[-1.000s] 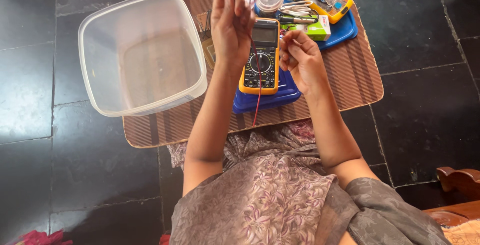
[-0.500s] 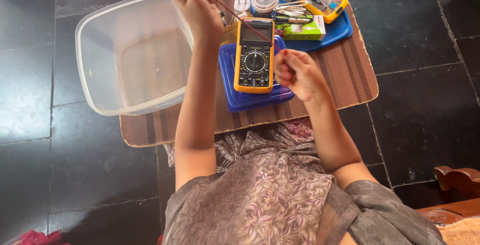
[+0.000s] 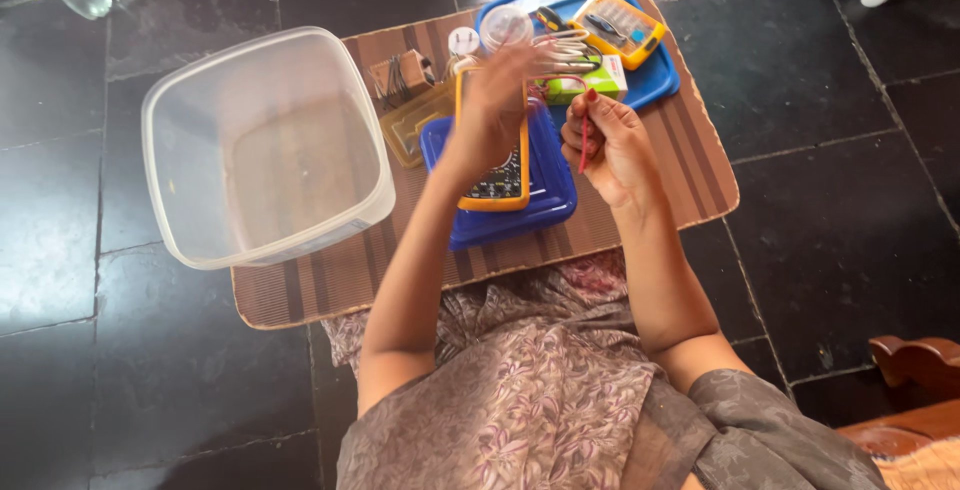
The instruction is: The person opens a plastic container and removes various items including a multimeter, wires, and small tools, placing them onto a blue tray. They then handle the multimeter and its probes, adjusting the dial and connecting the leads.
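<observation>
While right hand [image 3: 612,145] pinches red wire [image 3: 584,145], left hand [image 3: 497,100] blurred over multimeter [image 3: 497,185].

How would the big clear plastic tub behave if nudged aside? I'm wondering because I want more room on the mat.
The large clear plastic tub looks empty and thin-walled, so it is probably light and would slide easily. Its wide, flat base suggests it is unlikely to tip. It overhangs the striped brown mat, so a push leftward might drop it onto the dark floor.
</observation>
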